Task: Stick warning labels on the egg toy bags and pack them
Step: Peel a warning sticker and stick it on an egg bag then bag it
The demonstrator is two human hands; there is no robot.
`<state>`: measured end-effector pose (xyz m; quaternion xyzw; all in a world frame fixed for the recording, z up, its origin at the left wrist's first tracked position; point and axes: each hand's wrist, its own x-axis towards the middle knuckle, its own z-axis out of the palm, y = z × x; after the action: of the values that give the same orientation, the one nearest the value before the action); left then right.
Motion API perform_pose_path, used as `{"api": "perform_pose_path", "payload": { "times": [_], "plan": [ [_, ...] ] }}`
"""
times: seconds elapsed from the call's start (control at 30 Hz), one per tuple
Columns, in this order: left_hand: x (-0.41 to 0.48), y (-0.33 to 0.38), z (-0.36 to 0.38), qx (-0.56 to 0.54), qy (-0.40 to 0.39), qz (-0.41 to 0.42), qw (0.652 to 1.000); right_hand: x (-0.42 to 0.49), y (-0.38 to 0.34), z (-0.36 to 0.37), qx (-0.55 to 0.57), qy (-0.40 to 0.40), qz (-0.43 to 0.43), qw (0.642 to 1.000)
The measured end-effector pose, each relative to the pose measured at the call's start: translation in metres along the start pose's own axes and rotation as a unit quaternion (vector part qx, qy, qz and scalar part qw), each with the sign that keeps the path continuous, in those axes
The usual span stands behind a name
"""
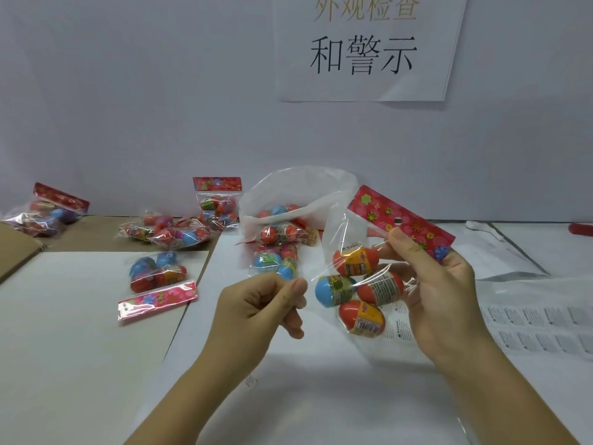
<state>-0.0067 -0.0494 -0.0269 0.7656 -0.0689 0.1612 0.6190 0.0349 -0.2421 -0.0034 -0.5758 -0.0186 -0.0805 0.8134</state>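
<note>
My right hand (439, 284) grips a clear egg toy bag (359, 284) just below its red flowered header card (401, 220) and holds it up above the table. The bag holds several red and blue plastic eggs. A white warning label (399, 329) is stuck low on the bag, near my palm. My left hand (263, 303) hovers just left of the bag with its fingers curled and thumb against forefinger; I see nothing between them.
A large clear sack (298, 194) with several egg bags lies open behind my hands. More egg bags (157, 277) lie on the white board (80, 316) and on a cardboard box (19, 248) at left. Label sheets (529, 329) lie at right.
</note>
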Motion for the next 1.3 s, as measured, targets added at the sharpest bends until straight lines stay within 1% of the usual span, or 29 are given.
{"api": "perform_pose_path", "payload": {
  "times": [0.2, 0.3, 0.37, 0.4, 0.47, 0.53, 0.57, 0.63, 0.7, 0.77, 0.83, 0.9, 0.97, 1.0, 1.1, 1.23, 1.3],
  "plan": [
    [0.000, -0.003, 0.000, 0.012, -0.013, 0.021, 1.000, -0.001, -0.004, 0.001, 0.045, 0.022, 0.013, 0.999],
    [0.000, -0.005, -0.001, 0.003, -0.030, 0.008, 1.000, 0.000, -0.003, 0.002, 0.028, 0.013, 0.009, 0.999],
    [0.002, -0.006, -0.005, -0.009, -0.053, -0.034, 0.998, -0.002, 0.001, 0.004, 0.013, -0.019, 0.018, 1.000],
    [0.004, -0.005, -0.007, -0.022, -0.067, -0.061, 0.996, -0.004, 0.003, 0.006, 0.004, -0.047, 0.030, 0.998],
    [0.009, -0.006, -0.009, -0.084, -0.088, -0.132, 0.984, -0.009, 0.009, 0.011, -0.028, -0.098, 0.056, 0.993],
    [0.010, -0.004, -0.006, -0.157, -0.106, -0.201, 0.961, -0.014, 0.015, 0.015, -0.062, -0.112, 0.066, 0.990],
    [0.009, -0.004, -0.004, -0.173, -0.121, -0.217, 0.953, -0.015, 0.018, 0.017, -0.075, -0.111, 0.065, 0.989],
    [0.005, -0.003, -0.001, -0.169, -0.141, -0.224, 0.949, -0.016, 0.020, 0.019, -0.073, -0.106, 0.068, 0.989],
    [0.003, -0.002, -0.001, -0.162, -0.130, -0.229, 0.951, -0.012, 0.017, 0.017, -0.052, -0.110, 0.079, 0.989],
    [0.006, 0.000, -0.007, -0.209, -0.100, -0.236, 0.944, -0.007, 0.013, 0.013, -0.022, -0.118, 0.097, 0.988],
    [0.010, 0.002, -0.014, -0.275, -0.056, -0.237, 0.930, -0.003, 0.010, 0.010, -0.025, -0.141, 0.109, 0.984],
    [0.012, 0.004, -0.018, -0.301, -0.013, -0.243, 0.922, -0.004, 0.008, 0.009, -0.082, -0.192, 0.114, 0.971],
    [0.014, 0.005, -0.019, -0.305, 0.026, -0.248, 0.919, -0.007, 0.009, 0.011, -0.157, -0.249, 0.111, 0.949],
    [0.014, 0.006, -0.019, -0.307, 0.041, -0.252, 0.917, -0.009, 0.010, 0.012, -0.182, -0.263, 0.104, 0.942],
    [0.015, 0.006, -0.018, -0.321, 0.055, -0.259, 0.909, -0.011, 0.016, 0.013, -0.192, -0.255, 0.085, 0.944],
    [0.017, 0.007, -0.018, -0.316, 0.064, -0.249, 0.913, -0.009, 0.018, 0.012, -0.183, -0.243, 0.067, 0.950],
    [0.018, 0.009, -0.020, -0.325, 0.065, -0.251, 0.909, -0.008, 0.015, 0.011, -0.181, -0.246, 0.058, 0.950]
  ]
}}
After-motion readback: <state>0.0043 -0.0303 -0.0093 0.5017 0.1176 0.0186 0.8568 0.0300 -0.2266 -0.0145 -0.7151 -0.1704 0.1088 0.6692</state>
